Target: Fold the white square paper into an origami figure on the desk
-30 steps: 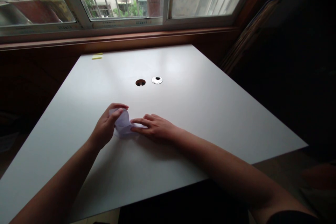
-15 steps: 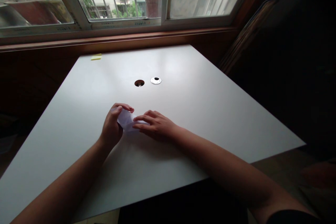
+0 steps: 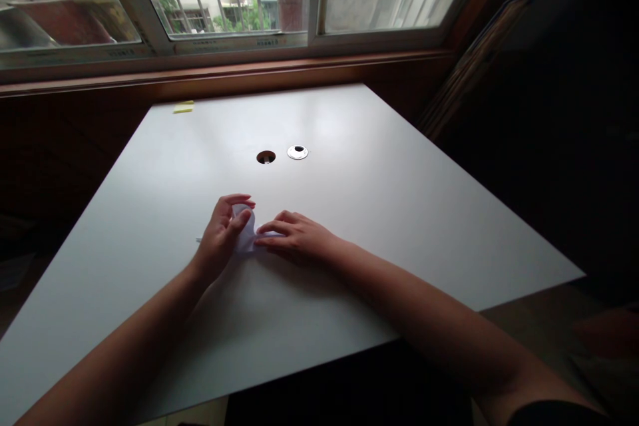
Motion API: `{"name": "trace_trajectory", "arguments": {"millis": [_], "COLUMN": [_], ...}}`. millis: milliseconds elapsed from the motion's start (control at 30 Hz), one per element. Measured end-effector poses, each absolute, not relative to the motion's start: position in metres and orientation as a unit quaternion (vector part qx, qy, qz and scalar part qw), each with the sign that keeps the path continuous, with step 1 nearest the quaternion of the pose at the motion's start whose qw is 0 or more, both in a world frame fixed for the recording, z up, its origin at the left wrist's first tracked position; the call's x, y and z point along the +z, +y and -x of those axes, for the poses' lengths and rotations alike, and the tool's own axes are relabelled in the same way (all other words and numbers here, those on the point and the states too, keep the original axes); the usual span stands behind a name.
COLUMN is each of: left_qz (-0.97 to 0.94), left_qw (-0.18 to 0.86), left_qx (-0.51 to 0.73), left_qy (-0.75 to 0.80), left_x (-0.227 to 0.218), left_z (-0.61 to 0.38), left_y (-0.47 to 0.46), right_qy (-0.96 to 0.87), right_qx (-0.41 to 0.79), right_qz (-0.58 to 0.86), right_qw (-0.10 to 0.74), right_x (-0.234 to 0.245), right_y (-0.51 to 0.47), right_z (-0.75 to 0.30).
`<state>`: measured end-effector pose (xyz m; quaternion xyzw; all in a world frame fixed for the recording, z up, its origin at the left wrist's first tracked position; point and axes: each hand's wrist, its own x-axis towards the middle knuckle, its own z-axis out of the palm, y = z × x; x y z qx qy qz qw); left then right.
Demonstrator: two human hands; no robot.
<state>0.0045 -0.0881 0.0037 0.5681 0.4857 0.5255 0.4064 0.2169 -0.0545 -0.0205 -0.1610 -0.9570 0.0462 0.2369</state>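
A small sheet of pale lilac paper (image 3: pixel 246 234) lies near the middle of a white table (image 3: pixel 379 213), partly folded up. My left hand (image 3: pixel 219 239) curls over its left side, thumb and fingers pinching a raised flap. To the right, my right hand (image 3: pixel 294 237) rests flat on the table with fingers stretched out, its fingertips pressing the paper's right edge down. Most of the sheet is hidden under the two hands.
A round cable hole (image 3: pixel 266 157) and its white cap (image 3: pixel 297 152) sit beyond the hands. A yellow sticky-note pad (image 3: pixel 183 106) lies at the far left corner. Behind the table run a wooden sill and a barred window. The table's right edge drops into dark space.
My left hand has carried the raised paper flap to the right, over towards my right hand. The fold is now tighter and less of the paper shows. My right hand stayed in place.
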Motion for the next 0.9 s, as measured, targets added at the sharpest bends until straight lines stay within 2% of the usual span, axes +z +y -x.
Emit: {"name": "trace_trajectory", "arguments": {"millis": [200,367,467,667,900], "left_qz": [-0.698,-0.787,-0.81,-0.837,-0.826], "left_qw": [0.315,0.159,0.104,0.062,0.086], "left_qx": [0.463,0.353,0.28,0.243,0.263], "left_qy": [0.447,0.48,0.504,0.487,0.492], "left_x": [0.006,0.002,-0.005,-0.012,-0.01], "left_z": [0.011,0.029,0.037,0.045,0.043], "left_y": [-0.098,-0.108,-0.111,-0.106,-0.111], "right_qy": [-0.963,-0.963,-0.964,-0.964,-0.963], "right_qx": [0.037,0.039,0.046,0.056,0.08], "right_qz": [0.156,0.145,0.131,0.116,0.093], "right_qw": [0.218,0.226,0.229,0.234,0.24], "right_x": [-0.023,-0.026,-0.027,-0.027,-0.021], "right_y": [-0.053,-0.052,-0.05,-0.046,-0.043], "right_z": [-0.218,-0.217,-0.216,-0.218,-0.222]}}
